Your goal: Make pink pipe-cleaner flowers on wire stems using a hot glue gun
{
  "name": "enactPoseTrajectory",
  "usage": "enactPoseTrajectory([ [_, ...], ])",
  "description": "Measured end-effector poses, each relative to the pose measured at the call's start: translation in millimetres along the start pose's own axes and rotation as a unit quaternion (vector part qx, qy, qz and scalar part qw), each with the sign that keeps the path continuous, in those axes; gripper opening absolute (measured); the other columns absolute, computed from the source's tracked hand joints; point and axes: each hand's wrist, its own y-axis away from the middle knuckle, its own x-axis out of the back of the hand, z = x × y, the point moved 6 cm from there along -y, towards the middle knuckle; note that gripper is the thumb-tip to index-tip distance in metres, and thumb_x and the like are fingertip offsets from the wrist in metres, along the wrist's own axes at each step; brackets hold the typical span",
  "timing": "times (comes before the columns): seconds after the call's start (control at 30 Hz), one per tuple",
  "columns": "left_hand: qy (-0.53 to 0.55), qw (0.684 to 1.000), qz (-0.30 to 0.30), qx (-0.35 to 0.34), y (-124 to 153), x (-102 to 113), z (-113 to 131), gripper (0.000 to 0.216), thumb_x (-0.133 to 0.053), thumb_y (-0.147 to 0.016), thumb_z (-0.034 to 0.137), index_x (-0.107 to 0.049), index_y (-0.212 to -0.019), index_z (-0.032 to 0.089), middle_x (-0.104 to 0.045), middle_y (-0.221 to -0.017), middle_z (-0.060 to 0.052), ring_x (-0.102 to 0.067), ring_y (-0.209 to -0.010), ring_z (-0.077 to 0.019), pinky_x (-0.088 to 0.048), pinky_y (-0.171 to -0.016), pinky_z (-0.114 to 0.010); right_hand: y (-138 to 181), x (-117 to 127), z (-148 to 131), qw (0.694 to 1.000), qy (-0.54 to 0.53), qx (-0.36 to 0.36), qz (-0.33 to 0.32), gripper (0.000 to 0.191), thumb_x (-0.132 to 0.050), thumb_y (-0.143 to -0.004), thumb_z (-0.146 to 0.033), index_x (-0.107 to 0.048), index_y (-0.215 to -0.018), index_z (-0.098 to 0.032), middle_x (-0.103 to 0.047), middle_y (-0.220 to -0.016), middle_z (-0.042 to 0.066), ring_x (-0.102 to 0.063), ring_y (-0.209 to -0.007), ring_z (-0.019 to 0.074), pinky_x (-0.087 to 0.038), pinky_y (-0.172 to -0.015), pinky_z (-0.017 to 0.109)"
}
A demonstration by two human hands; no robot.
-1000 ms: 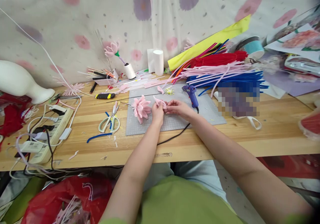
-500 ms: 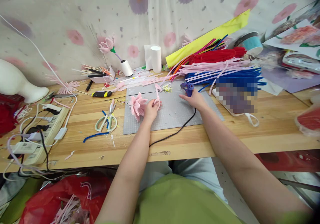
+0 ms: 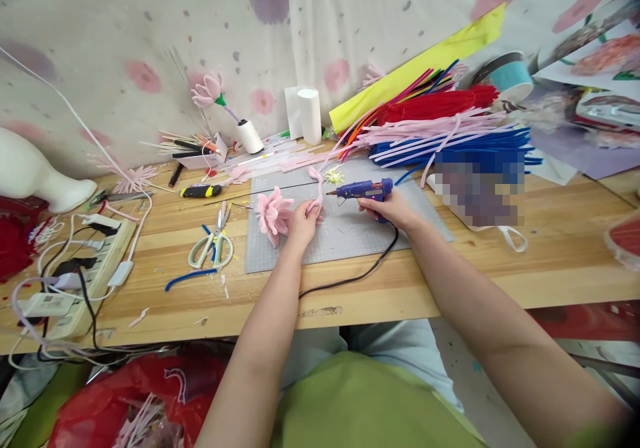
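Note:
My right hand point(image 3: 383, 207) is wrapped round a blue glue gun point(image 3: 365, 189), its nozzle pointing left over the grey cutting mat point(image 3: 345, 235). A black cord runs from the gun down to the table's front edge. Between the fingers of my left hand point(image 3: 304, 225) is a pink pipe-cleaner petal point(image 3: 316, 191), pinched at its lower end. Just left of that hand lies a pink pipe-cleaner flower point(image 3: 274, 215); whether the hand touches it I cannot tell. A small yellow pipe-cleaner tuft point(image 3: 333, 177) rests on the mat behind the nozzle.
Scissors point(image 3: 213, 245) and a utility knife point(image 3: 200, 191) lie left of the mat. A power strip point(image 3: 95, 268) with tangled cables occupies the table's left side. Bundled pipe cleaners point(image 3: 440, 131) pile up at the back right. A red bag point(image 3: 135, 395) hangs below the front edge.
The glue gun has turned in my right hand, so its nozzle now points left towards the petal. My left hand stays nearly in place, still pinching the petal. The view has shifted slightly.

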Motion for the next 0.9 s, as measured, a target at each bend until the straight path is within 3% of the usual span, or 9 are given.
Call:
enactPoseTrajectory([
  [0.2,0.030,0.999,-0.002,0.036,-1.3,-0.3,-3.6,0.014,-0.050,-0.081,0.017,-0.060,-0.090,0.013,-0.067,-0.087,-0.006,-0.063,-0.067,-0.0099,-0.050,-0.056,-0.020,-4.0,-0.8,5.1,0.999,0.042,-0.015,0.019,0.041,-0.068,-0.060,-0.055,-0.057,-0.067,-0.016,-0.056,-0.056,0.001,-0.046,-0.049,0.0099,-0.037,-0.048,0.025],
  [0.47,0.025,0.999,-0.007,0.026,-2.1,-0.9,-4.7,0.016,-0.051,-0.081,0.019,-0.062,-0.091,0.013,-0.068,-0.087,-0.007,-0.063,-0.067,-0.0096,-0.050,-0.055,-0.019,-7.9,-7.3,4.6,0.996,0.083,0.007,0.021,0.043,-0.066,-0.059,-0.059,-0.059,-0.068,-0.018,-0.060,-0.060,0.003,-0.051,-0.055,0.0139,-0.042,-0.054,0.029],
  [0.9,0.017,0.999,-0.003,0.036,0.6,-1.4,0.6,0.016,-0.050,-0.081,0.016,-0.062,-0.091,0.012,-0.067,-0.086,-0.007,-0.062,-0.064,-0.0088,-0.049,-0.056,-0.019,-11.2,-8.3,10.5,0.994,0.102,-0.001,0.033,0.040,-0.064,-0.062,-0.058,-0.059,-0.070,-0.019,-0.055,-0.056,0.000,-0.048,-0.050,0.0129,-0.040,-0.052,0.029],
])
